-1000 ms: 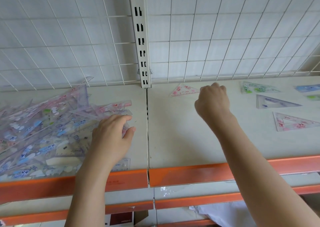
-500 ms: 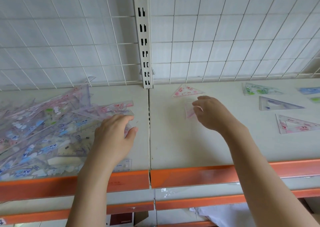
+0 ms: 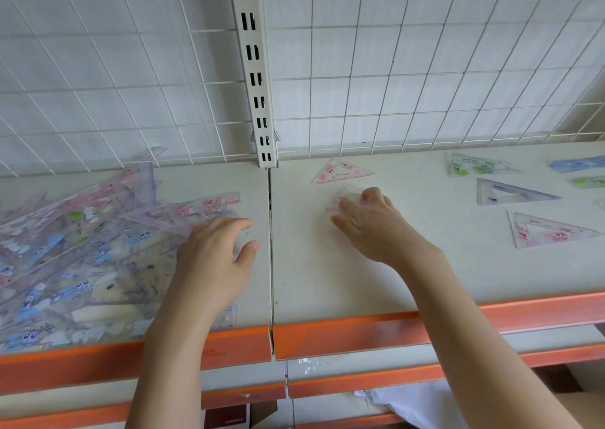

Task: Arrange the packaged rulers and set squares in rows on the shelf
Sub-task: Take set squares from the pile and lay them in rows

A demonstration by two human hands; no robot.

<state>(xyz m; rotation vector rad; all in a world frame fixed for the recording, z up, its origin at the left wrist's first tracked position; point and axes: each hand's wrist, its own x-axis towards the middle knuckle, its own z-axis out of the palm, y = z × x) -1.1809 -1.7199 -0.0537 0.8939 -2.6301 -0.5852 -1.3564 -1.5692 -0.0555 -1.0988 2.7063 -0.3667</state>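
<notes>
Left hand: the left hand [image 3: 214,258] lies palm down on the near edge of the pile, fingers relaxed and spread, thumb out toward the seam between the two shelf boards; it rests on the packets without gripping any.
Right hand: the right hand [image 3: 370,222] reaches over the right shelf board, fingers bent down onto a clear pink-printed set square [image 3: 343,196]; the fingertips cover much of it, and I cannot tell whether it is pinched or only pressed flat.
Pile: a loose heap of packaged rulers and set squares [image 3: 82,248] spreads to the left of the left hand, the packets lying crosswise over one another, blue, pink and green prints showing through the clear wrap.
Pink set square: a pink triangle [image 3: 342,171] lies flat just beyond the right hand, near the back of the shelf.
Placed pieces: to the right of the right hand, well apart from it, lie a green set square [image 3: 474,165], a purple-tinted set square [image 3: 507,193] and a pink-printed set square [image 3: 543,230], one in front of the other.
Shelf: the shelf [image 3: 327,281] is pale with an orange front lip [image 3: 343,333]; a white wire grid [image 3: 393,68] backs it, with a slotted upright [image 3: 253,68] above the seam.
</notes>
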